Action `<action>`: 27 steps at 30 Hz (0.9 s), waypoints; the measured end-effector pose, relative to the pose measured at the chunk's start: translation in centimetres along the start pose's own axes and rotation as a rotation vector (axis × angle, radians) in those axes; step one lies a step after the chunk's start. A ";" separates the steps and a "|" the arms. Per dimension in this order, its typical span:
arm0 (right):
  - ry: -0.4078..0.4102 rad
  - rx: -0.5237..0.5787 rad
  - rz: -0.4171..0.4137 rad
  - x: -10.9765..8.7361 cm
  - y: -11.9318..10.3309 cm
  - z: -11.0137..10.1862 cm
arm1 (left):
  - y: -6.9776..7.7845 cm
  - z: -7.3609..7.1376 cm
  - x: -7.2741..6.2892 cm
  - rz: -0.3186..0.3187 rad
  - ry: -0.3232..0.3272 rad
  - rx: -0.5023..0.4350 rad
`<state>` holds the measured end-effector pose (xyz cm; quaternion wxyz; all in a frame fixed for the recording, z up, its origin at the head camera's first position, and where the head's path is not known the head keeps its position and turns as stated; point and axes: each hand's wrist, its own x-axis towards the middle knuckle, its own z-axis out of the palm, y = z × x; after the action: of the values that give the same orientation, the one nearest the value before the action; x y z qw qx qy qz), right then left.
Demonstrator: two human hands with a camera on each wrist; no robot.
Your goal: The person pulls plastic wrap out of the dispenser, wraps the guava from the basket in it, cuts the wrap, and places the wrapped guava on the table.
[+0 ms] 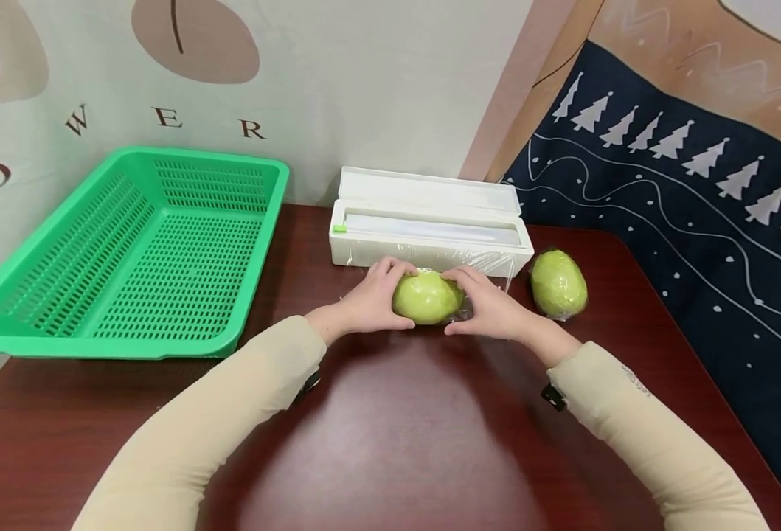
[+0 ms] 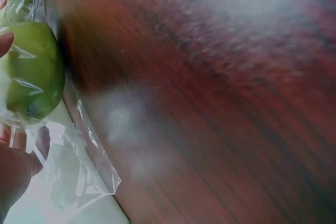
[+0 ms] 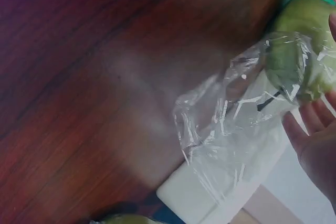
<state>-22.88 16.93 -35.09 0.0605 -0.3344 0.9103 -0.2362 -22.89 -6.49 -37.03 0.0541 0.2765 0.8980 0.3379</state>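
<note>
A smooth, oval green fruit [image 1: 428, 299] lies on the table between both hands. The left hand [image 1: 375, 301] grips its left end, fingers over the top and thumb low at the front. From the other side, the right hand [image 1: 496, 308] curls round the right end, with its thumb near the lower edge. Clear plastic wrap [image 3: 210, 129] covers part of the fruit and spreads loosely beyond it in both wrist views. Behind the hands stands a white wrap dispenser box [image 1: 430, 254], lid raised, with film hanging down its front.
A second green fruit [image 1: 558, 286], wrapped in film, rests right of the dispenser. A large green plastic basket [image 1: 251, 295] stands at the left. Patterned cloths hang behind the dark red-brown table [image 1: 390, 442] and along its right side.
</note>
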 end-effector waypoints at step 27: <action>0.076 0.181 0.123 3.2 2.4 0.8 | -2.0 -0.7 2.7 -0.129 0.011 -0.220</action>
<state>-26.56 16.18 -36.80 0.0701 -0.2619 0.9057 -0.3260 -26.29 -6.74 -37.52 0.1008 0.2089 0.8717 0.4318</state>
